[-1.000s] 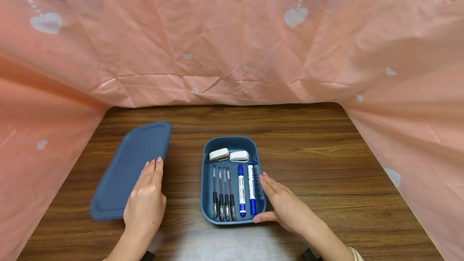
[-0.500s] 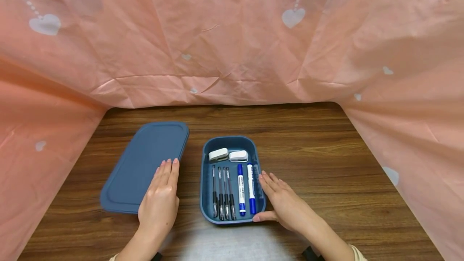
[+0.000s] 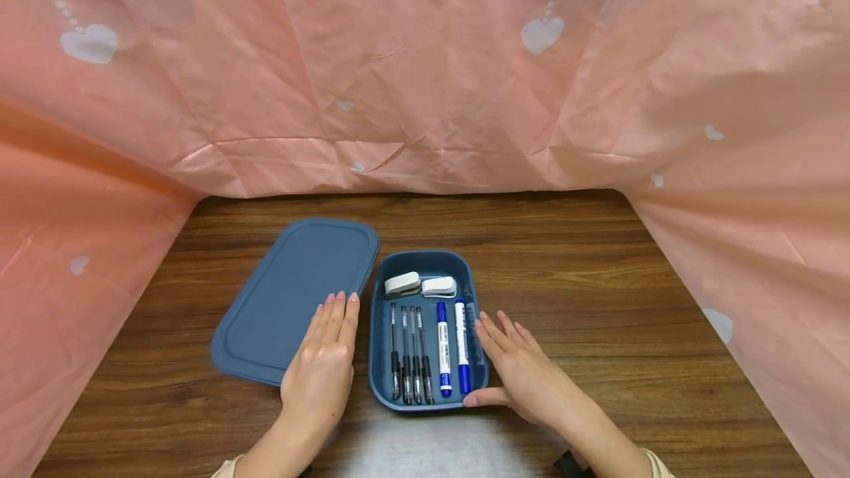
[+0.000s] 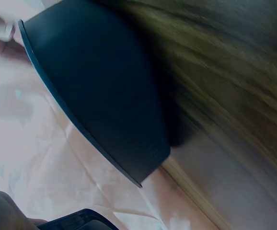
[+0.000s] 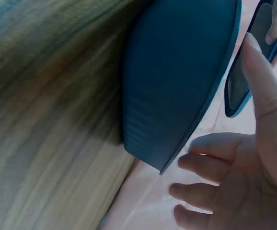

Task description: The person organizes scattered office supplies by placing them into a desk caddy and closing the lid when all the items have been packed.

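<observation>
My left hand point(image 3: 322, 367) pinches a flat blue lid point(image 3: 305, 293) at its right edge, fingers on top and thumb under it, as the right wrist view shows. The lid hangs tilted left of the open blue box point(image 3: 425, 260), its far right corner close to the rim. My right hand point(image 3: 521, 367) stays at the box's right side with straight fingers by the rim and its thumb at the near right corner. Inside lie several black gel pens point(image 3: 407, 356), two blue-and-white markers point(image 3: 443, 349) and two small white staplers point(image 3: 438, 286).
The box stands on a brown wooden table point(image 3: 584, 264). A pink curtain point(image 3: 425, 94) with white hearts closes off the back and both sides. In the left wrist view the box's outer wall point(image 4: 100, 86) fills the middle.
My left hand has brought the lid rightward, from well left of the box to right beside its rim. My right hand keeps its place, with its fingers slightly more spread.
</observation>
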Tool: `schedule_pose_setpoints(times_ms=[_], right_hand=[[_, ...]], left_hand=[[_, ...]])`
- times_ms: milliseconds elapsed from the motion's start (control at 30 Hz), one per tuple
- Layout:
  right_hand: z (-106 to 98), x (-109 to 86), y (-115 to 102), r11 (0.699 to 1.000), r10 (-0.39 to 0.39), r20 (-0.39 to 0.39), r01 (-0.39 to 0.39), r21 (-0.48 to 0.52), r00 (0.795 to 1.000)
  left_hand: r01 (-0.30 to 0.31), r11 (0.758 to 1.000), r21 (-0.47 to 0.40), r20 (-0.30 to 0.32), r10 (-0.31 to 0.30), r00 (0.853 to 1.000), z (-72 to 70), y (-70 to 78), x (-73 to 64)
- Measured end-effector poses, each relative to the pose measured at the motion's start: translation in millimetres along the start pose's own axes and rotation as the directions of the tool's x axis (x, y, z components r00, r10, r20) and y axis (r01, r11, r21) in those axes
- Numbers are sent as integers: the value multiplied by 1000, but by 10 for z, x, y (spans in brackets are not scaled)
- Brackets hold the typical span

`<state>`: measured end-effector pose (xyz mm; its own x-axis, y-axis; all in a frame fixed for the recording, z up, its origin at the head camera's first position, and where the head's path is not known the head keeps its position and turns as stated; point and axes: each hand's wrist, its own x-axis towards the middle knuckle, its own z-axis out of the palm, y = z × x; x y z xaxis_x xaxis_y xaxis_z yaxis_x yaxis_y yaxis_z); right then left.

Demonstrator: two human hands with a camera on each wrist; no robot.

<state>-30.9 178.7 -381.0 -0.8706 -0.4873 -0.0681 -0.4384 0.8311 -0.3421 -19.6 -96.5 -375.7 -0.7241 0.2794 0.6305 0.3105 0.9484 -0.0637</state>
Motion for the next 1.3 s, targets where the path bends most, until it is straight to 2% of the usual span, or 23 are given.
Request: schedule_pose_setpoints(times_ms=[133, 300, 467, 567, 600, 667, 733, 800, 833, 933, 1033, 1100, 1167, 1233, 1300], right_hand=[[-44, 51, -69, 999, -9, -20, 9, 43, 1000], [-150, 176, -218, 983, -25, -32, 30, 179, 999], [-228, 320, -362, 943, -22, -94, 52, 330, 995], [-236, 411, -421, 889, 12, -116, 42, 456, 993], [-230, 445, -432, 860, 27, -113, 34, 509, 993], [-211, 514, -449, 764, 54, -78, 9, 645, 996], [-181, 579, -460, 644, 72, -21, -30, 764, 997], [-147, 629, -466, 503, 81, 41, -76, 861, 996], [-130, 650, -470, 435, 83, 69, -98, 895, 994], [-83, 685, -482, 274, 106, 123, -148, 950, 987], [-46, 699, -492, 136, 120, 141, -157, 978, 983], [-32, 704, -500, 68, 125, 141, -150, 986, 982], [-19, 707, -505, 21, 128, 136, -140, 990, 982], [-11, 707, -505, 1, 136, 133, -135, 991, 982], [-4, 702, -498, -2, 143, 127, -128, 992, 982]], left_hand=[[-21, 1000, -11, -19, 21, 1000, 16, 97, 17], [-48, 999, -17, -5, 48, 999, 18, 216, 45], [-79, 997, -6, -4, 79, 997, 23, 325, 74], [-86, 996, -25, -17, 85, 996, 34, 386, 86], [-89, 996, -29, -22, 88, 996, 37, 405, 89], [-98, 995, -33, -32, 97, 995, 42, 441, 96], [-105, 994, -27, -39, 104, 994, 44, 472, 102], [-108, 994, -17, -46, 107, 993, 45, 497, 107], [-111, 994, -11, -49, 111, 993, 46, 508, 106], [-126, 992, -2, -54, 125, 991, 50, 539, 106], [-145, 989, 6, -58, 145, 988, 60, 570, 109], [-146, 989, 10, -64, 146, 987, 70, 584, 111], [-145, 989, 9, -75, 145, 987, 81, 594, 111], [-147, 989, 2, -79, 146, 986, 90, 601, 109], [-145, 988, -47, -48, 142, 989, 81, 599, 111]])
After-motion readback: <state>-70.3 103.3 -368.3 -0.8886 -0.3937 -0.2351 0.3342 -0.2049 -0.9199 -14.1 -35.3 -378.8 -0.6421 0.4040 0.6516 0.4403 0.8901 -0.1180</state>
